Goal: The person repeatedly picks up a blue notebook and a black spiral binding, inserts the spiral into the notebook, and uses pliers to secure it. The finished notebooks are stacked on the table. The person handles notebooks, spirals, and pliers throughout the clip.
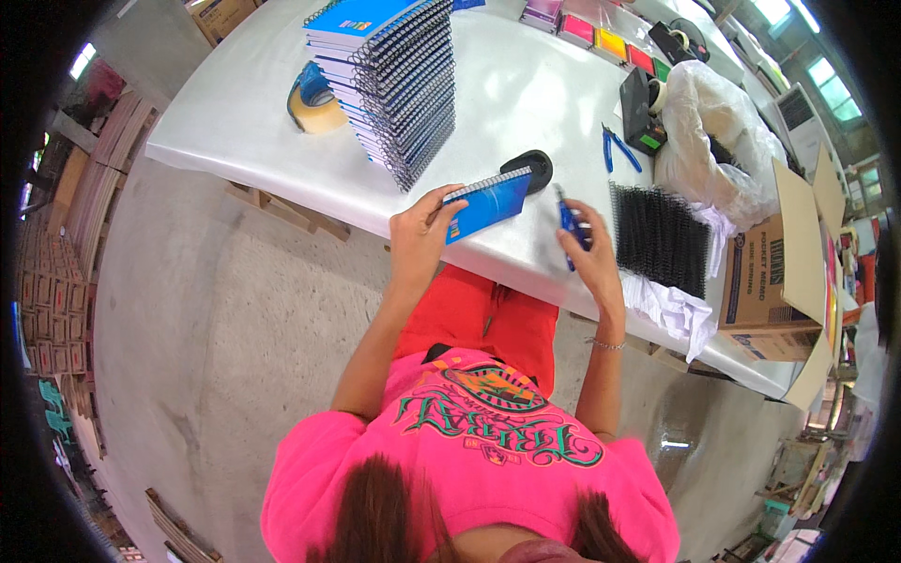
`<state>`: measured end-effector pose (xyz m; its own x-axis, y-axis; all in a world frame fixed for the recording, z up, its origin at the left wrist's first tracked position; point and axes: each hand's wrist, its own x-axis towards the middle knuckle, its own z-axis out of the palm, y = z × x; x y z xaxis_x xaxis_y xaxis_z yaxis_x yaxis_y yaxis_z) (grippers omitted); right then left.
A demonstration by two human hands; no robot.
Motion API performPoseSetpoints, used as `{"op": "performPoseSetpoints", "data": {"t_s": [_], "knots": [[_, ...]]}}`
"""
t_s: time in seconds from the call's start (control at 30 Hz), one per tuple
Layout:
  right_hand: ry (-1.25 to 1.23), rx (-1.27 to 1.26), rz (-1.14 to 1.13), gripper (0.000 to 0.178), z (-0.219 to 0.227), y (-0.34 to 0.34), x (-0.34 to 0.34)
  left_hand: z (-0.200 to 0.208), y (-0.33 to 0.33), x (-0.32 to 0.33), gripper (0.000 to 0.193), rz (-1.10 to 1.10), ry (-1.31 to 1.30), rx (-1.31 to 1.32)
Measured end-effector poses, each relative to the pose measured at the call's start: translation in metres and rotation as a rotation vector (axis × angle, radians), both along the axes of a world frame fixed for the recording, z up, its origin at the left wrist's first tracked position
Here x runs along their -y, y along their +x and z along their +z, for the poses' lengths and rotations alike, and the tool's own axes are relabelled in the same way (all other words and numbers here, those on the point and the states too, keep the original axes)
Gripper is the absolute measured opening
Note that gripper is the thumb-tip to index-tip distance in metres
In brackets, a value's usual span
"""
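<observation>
My left hand (419, 235) grips the left end of a blue spiral notebook (490, 205), thumb on top, above the table's front edge. The notebook's wire coil runs along its far edge, and its far right corner meets a black rounded object (538, 169). To the right, my right hand (595, 246) is closed around blue-handled cutting pliers (567, 223). Their tip points away from me, apart from the notebook. A tall stack of similar blue notebooks (404, 94) stands beyond my left hand. Right of my right hand lies a pile of black spiral coils (660, 239).
A tape roll (317, 114) sits left of the stack. Another pair of blue pliers (619, 150) lies near a black box-shaped object (642, 111). A clear plastic bag (709, 122), crumpled white material (668, 311) and an opened cardboard box (762, 281) occupy the table's right side.
</observation>
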<state>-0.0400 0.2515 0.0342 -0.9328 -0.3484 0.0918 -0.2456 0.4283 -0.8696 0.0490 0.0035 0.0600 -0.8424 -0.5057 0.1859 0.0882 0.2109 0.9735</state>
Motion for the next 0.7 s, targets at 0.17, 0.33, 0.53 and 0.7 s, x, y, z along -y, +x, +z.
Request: {"op": "performPoseSetpoints", "data": {"t_s": [0.17,0.33,0.53,0.7], "knots": [[0.406,-0.497,-0.250,0.048,-0.051,-0.041,-0.016,0.072,0.019,0.027,0.026,-0.089,-0.024,-0.056],[0.478,-0.571,-0.282,0.046,-0.055,-0.037,-0.007,0.180,0.018,0.095,0.032,0.109,-0.381,-0.160],[0.425,-0.579,-0.283,0.043,-0.055,-0.035,-0.004,0.289,-0.040,0.181,0.035,-0.078,-0.790,-0.345],[0.385,-0.578,-0.277,0.043,-0.055,-0.034,-0.002,0.328,-0.111,0.170,0.032,-0.501,-0.548,-0.299]]}}
